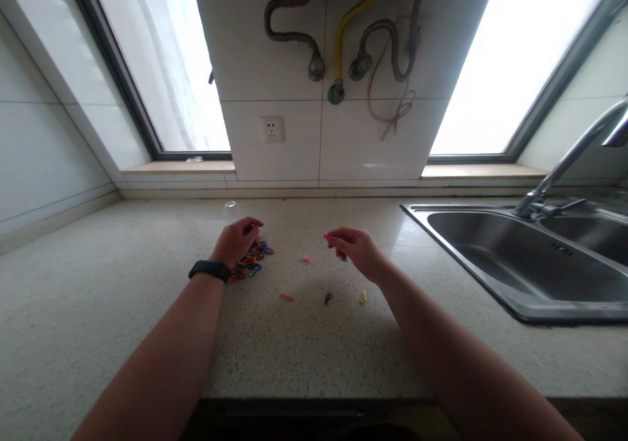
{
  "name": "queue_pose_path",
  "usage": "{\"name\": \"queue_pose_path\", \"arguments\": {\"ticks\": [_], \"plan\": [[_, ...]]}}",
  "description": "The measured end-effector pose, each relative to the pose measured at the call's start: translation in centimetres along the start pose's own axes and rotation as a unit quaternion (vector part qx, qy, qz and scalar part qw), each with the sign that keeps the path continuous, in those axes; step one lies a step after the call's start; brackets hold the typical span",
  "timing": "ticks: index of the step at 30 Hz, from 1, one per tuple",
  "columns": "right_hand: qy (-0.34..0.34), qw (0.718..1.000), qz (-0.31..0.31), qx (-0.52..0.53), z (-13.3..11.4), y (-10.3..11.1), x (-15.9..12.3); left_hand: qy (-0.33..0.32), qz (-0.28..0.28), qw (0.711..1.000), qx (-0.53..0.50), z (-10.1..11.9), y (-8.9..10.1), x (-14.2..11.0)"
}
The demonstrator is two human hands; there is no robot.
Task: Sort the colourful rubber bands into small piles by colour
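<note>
A pile of small coloured elastic bands (251, 262) lies on the speckled countertop (122, 310). My left hand (236, 241), with a black band at the wrist, hovers over the pile with fingers curled and pinched; what they hold is too small to name. My right hand (354, 248) is raised just right of centre, fingers pinched on a small pink band (326, 236). Loose single bands lie between and in front of the hands: a pink one (307, 258), a red one (286, 297), a dark one (327, 298) and a yellow one (363, 296).
A steel sink (530, 264) with a tap (574, 159) is set into the counter at the right. A small clear glass object (230, 207) stands near the back wall. Hoses (343, 35) and a wall socket (271, 129) hang on the tiled wall between two windows.
</note>
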State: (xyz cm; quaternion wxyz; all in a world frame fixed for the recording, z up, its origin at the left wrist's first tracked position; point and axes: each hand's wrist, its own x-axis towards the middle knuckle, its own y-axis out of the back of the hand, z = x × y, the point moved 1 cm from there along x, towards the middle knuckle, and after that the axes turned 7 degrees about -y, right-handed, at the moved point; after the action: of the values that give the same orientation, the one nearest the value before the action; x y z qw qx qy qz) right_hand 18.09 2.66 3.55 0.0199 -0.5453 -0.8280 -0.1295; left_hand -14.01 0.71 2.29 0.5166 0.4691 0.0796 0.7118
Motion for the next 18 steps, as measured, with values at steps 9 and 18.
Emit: {"name": "queue_pose_path", "arguments": {"ticks": [9, 18], "plan": [[0.120, 0.910, -0.002, -0.398, -0.3, -1.4, -0.7, -0.017, -0.009, 0.998, 0.054, 0.8, 0.3, 0.0], [0.089, 0.852, -0.031, -0.515, 0.4, -2.3, 0.3, -0.012, -0.009, 0.999, 0.029, 1.6, 0.3, 0.0]]}}
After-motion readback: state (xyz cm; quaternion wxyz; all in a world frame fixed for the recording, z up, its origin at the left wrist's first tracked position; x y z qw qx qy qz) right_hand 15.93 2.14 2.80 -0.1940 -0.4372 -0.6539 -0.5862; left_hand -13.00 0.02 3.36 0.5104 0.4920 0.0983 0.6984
